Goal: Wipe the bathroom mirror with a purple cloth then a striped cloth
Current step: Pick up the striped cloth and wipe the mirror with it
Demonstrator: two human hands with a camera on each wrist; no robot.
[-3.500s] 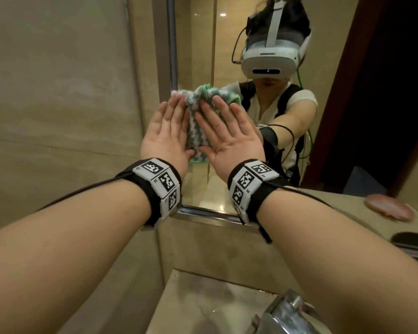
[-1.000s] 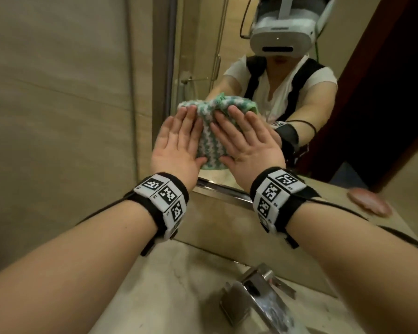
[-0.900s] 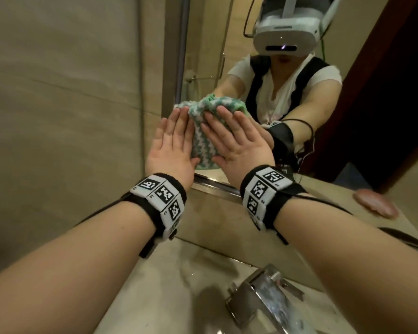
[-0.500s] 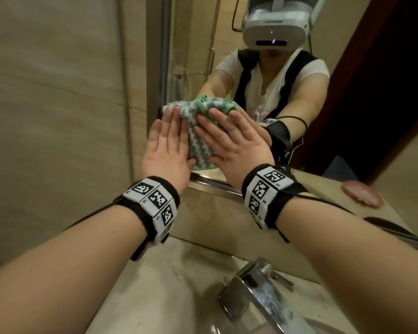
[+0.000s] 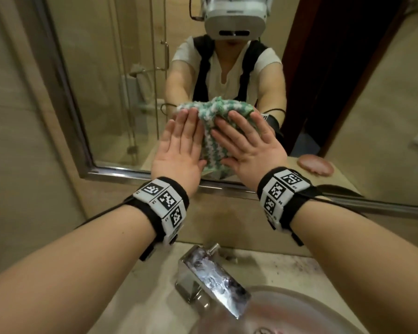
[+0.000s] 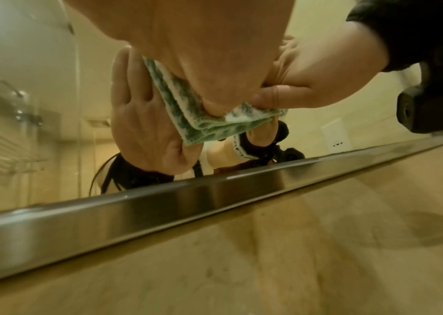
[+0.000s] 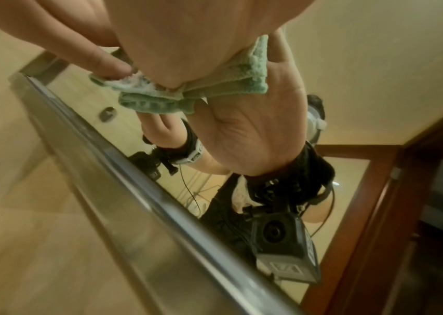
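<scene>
A green-and-white striped cloth (image 5: 214,141) lies bunched flat against the bathroom mirror (image 5: 121,68), low down near its steel bottom frame (image 5: 130,175). My left hand (image 5: 179,145) presses on the cloth's left part with straight fingers. My right hand (image 5: 249,145) presses on its right part the same way. The left wrist view shows the striped cloth (image 6: 206,125) under my left hand (image 6: 201,42), with both thumbs on its lower edge. In the right wrist view the cloth (image 7: 214,89) sits between my right hand (image 7: 174,32) and the glass. No purple cloth is in view.
A chrome faucet (image 5: 210,278) and a round basin (image 5: 287,309) sit right below my forearms. A beige tiled wall (image 5: 22,141) borders the mirror on the left. A pinkish round thing (image 5: 315,165) and a dark wooden door frame (image 5: 323,68) show in the reflection at right.
Both hands have slid the striped cloth to the right, away from the mirror's left frame and lower, towards the bottom frame. Both still press flat on it.
</scene>
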